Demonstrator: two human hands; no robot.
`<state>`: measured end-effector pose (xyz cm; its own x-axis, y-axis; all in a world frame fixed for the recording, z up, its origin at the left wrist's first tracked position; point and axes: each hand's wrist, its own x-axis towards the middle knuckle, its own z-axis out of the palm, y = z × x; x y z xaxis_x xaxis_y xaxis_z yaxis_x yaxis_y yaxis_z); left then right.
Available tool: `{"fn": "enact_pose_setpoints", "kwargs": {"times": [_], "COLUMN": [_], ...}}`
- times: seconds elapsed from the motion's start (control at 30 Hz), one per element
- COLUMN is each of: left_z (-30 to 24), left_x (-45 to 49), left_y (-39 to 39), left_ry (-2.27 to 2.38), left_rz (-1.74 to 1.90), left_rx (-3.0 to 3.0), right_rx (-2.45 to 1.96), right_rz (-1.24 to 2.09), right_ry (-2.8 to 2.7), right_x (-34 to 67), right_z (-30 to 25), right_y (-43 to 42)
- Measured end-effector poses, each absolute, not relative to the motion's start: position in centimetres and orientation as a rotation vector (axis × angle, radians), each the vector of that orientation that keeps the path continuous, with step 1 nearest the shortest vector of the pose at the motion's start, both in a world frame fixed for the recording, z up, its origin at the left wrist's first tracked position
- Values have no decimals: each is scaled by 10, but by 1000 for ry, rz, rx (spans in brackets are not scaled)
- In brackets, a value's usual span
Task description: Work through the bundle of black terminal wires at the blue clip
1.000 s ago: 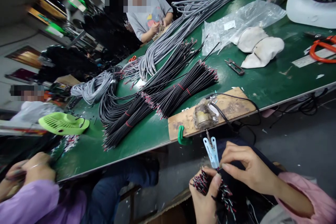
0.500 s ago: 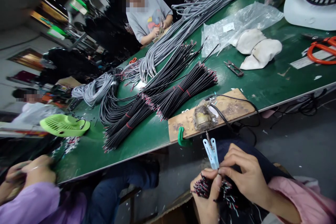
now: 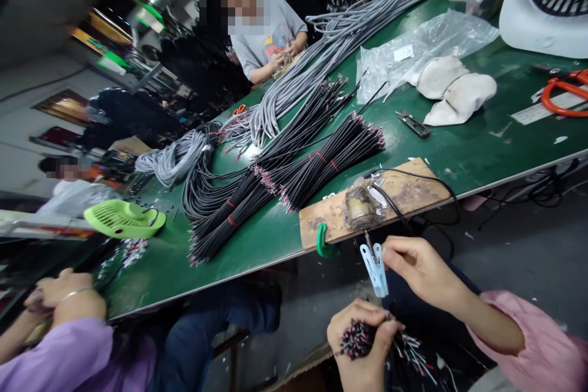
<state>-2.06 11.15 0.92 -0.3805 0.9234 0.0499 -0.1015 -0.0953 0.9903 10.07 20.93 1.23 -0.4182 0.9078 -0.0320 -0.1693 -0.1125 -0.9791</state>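
My left hand [image 3: 361, 343] is closed around a bundle of thin black cables [image 3: 356, 338], whose red, white and dark ends stick out of the fist. More loose ends [image 3: 416, 352] fan out right of its thumb. A pale blue clothespin [image 3: 375, 272] hangs jaws down on a thin metal shaft below a small dusty motor [image 3: 361, 208]. At the handles of the clothespin, my right hand [image 3: 420, 269] is closed in a pinch, its fingertips against the right handle. The clothespin's jaws are a little above my left hand, apart from it.
A wooden board [image 3: 413, 180] carries the motor, with a green clamp [image 3: 322, 242] at the table edge. Black cable bundles [image 3: 331, 162], grey cables [image 3: 285, 98], snips [image 3: 413, 124] and orange scissors [image 3: 563, 98] lie on the green table [image 3: 459, 153]. A co-worker's purple sleeve [image 3: 59, 355] is at left.
My right hand has moved up from the wire ends at my left thumb to the clothespin's handles. My left hand, with the cables, has dropped slightly away from the jaws.
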Motion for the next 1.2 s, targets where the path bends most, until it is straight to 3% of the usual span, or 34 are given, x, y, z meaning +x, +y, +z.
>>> {"fn": "enact_pose_setpoints", "kwargs": {"times": [0.5, 0.73, 1.0, 1.2], "left_z": [-2, 1, -11, -16], "left_x": [-25, -20, -15, -15], "left_y": [127, 116, 103, 109], "left_ry": [1389, 1273, 1594, 1394], "left_rz": [1640, 1633, 1400, 1338], "left_rx": [955, 847, 701, 784], "right_rx": [-595, -788, -639, -740], "right_rz": [2166, 1943, 1561, 1383], "right_ry": [-729, -1081, -1776, -1884], "right_x": [88, 111, 119, 119], "right_z": [9, -16, 8, 10], "right_y": [205, 202, 193, 188]}}
